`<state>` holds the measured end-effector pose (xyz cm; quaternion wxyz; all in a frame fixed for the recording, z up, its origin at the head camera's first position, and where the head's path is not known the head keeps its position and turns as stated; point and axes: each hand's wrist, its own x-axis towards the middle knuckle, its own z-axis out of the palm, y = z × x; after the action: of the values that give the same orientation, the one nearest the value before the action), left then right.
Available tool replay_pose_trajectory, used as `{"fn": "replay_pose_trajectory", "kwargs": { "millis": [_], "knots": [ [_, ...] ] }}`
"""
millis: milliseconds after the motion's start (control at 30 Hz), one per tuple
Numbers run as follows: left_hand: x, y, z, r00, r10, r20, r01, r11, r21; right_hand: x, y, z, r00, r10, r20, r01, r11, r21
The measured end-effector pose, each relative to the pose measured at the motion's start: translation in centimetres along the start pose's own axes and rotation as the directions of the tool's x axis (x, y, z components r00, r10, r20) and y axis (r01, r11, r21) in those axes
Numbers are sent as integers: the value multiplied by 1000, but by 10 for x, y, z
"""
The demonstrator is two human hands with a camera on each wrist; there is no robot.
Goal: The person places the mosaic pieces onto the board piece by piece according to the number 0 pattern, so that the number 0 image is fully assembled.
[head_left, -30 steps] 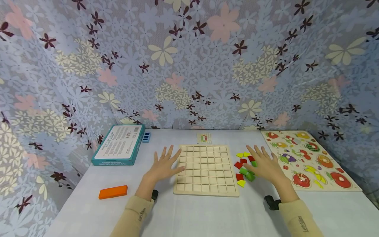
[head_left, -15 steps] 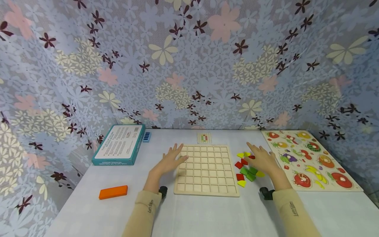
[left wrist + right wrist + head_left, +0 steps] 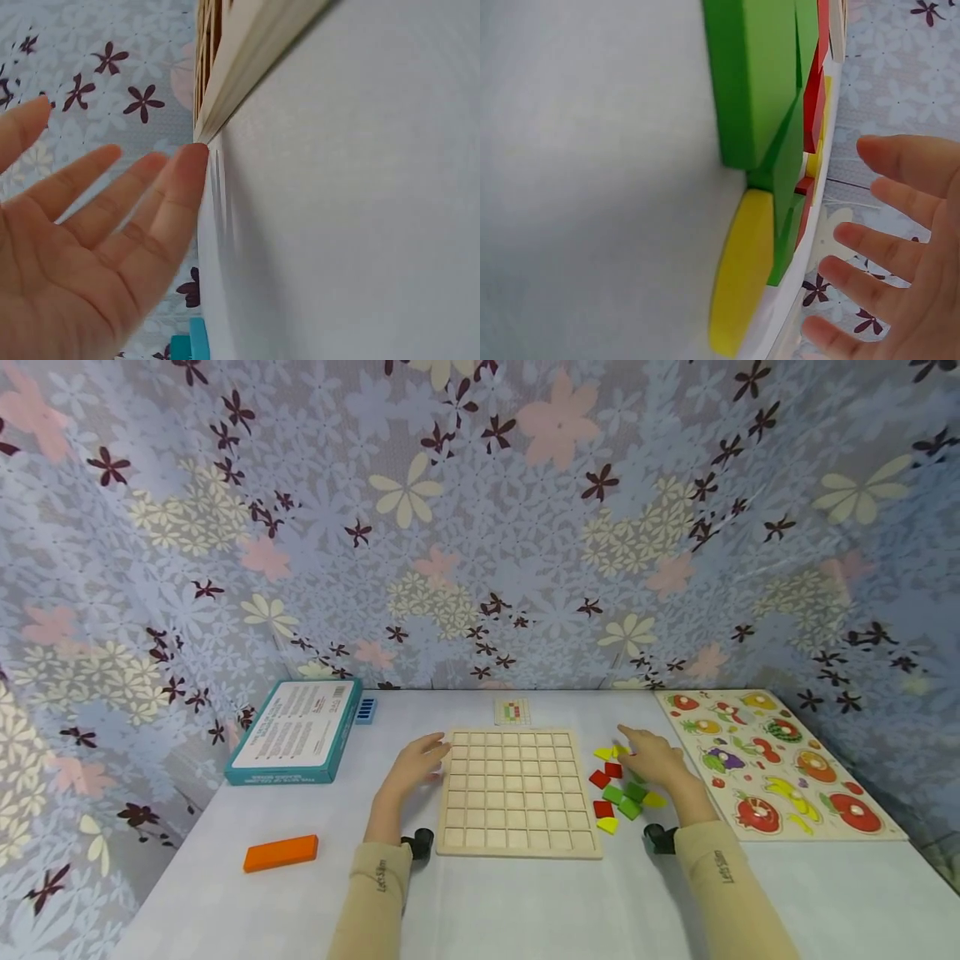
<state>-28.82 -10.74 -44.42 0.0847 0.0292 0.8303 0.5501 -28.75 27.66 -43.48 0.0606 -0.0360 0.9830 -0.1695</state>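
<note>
Far to my left an orange block (image 3: 281, 852) lies flat on the white counter (image 3: 510, 902), well apart from everything else. Behind it, near the flowered backdrop, sits a teal box (image 3: 294, 742) with printed text on its top face, and a small blue piece (image 3: 365, 709) rests just beside its far right corner.

My left hand (image 3: 411, 767) comes next. It is empty, fingers straight and loosely spread, lying just beside the left edge of the wooden grid board (image 3: 514, 792). From the left wrist view my fingertips (image 3: 193, 159) sit right at the board's edge (image 3: 247, 71), though I cannot tell if they actually touch it. The board's square cells hold nothing. Beyond its far edge lies a small pattern card (image 3: 512, 711) with red and green marks.

Right of the board is the cluster of coloured pieces (image 3: 618, 789): red, green and yellow shapes lying close together on the counter. My right hand (image 3: 654, 758) hovers over the far side of this cluster, fingers relaxed and spread wide, gripping nothing. In the right wrist view the green pieces (image 3: 754, 82) and a yellow piece (image 3: 739, 274) lie flat, with my fingers (image 3: 870, 244) above and apart from them.

Furthest right is a fruit puzzle board (image 3: 772, 764), lying flat near the counter's right edge.
</note>
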Motion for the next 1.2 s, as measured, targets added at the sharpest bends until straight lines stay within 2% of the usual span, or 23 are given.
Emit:
{"fn": "replay_pose_trajectory", "kwargs": {
  "millis": [100, 267, 433, 567, 667, 800, 1000, 1067, 1200],
  "knots": [
    [-1, -3, -2, 999, -41, 20, 42, 998, -52, 3, 1, 3, 1000, 12, 15, -12, 1000, -3],
    [-4, -9, -8, 992, -76, 98, 88, 989, -122, 7, 2, 4, 1000, 8, 29, -8, 1000, -7],
    [-7, -12, -15, 977, -116, 180, 149, 972, -182, 9, 1, 3, 999, -6, 39, 7, 1000, -21],
    [-9, -13, -17, 965, -147, 219, 193, 959, -208, 10, 0, 2, 998, -10, 55, 11, 1000, -27],
    [-11, -15, -19, 960, -147, 240, 200, 956, -216, 10, 0, 2, 998, -13, 60, 14, 1000, -21],
    [-12, -19, -19, 953, -120, 279, 179, 964, -197, 11, 0, 3, 998, -17, 57, 18, 1000, -21],
    [-10, -24, -19, 940, -48, 338, 83, 992, -92, 15, 1, 5, 999, -17, 46, 18, 1000, -26],
    [-9, -24, -18, 942, -51, 332, 70, 996, -46, 15, 2, 6, 999, -16, 44, 17, 1000, -25],
    [-9, -22, -17, 958, -44, 285, 25, 997, 69, 14, 3, 5, 999, -17, 42, 18, 1000, -25]
  ]
}}
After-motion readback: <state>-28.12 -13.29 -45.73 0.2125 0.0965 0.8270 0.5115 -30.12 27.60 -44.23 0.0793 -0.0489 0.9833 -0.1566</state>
